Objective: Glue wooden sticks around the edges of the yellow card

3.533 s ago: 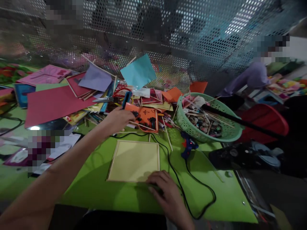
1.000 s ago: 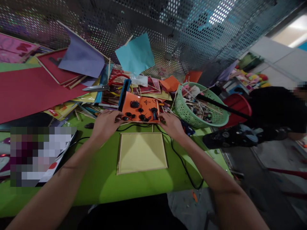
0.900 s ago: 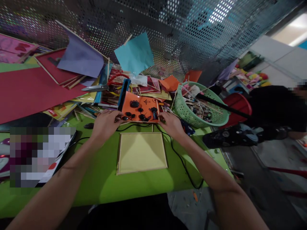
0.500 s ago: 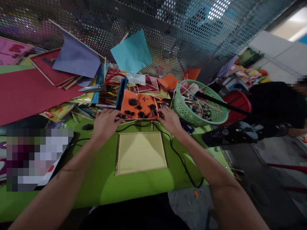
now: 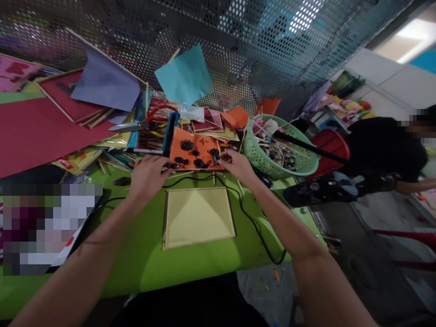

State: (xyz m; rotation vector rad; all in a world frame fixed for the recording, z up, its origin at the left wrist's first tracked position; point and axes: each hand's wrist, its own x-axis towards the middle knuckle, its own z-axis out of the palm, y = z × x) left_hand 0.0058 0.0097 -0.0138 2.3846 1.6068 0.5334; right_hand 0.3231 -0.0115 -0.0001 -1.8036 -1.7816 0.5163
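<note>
An orange card (image 5: pixel 204 140) with several dark, shiny stone-like pieces and drawn black lines, including a star, leans at the back of the green table. My left hand (image 5: pixel 149 175) is closed at its lower left corner, thumb and fingers on the edge. At the card's right side, my right hand (image 5: pixel 236 167) has its fingertips pinched together beside a dark piece (image 5: pixel 214 154); whatever lies between them is too small to make out. Nearer to me, a pale yellow sheet framed with thin wooden sticks (image 5: pixel 199 217) lies flat on the table.
A green basket (image 5: pixel 254 147) of sticks and small pieces stands right of the card. Scissors (image 5: pixel 127 127), coloured paper and sticks crowd the back left. A black cable (image 5: pixel 254 222) crosses the green table (image 5: pixel 136 268). A blurred-out device (image 5: pixel 51 227) lies left. Another person (image 5: pixel 384 145) is at right.
My right hand has shifted slightly from the card's right edge inward and up, its fingertips now pinched over the dark piece there. My left hand keeps its place at the corner.
</note>
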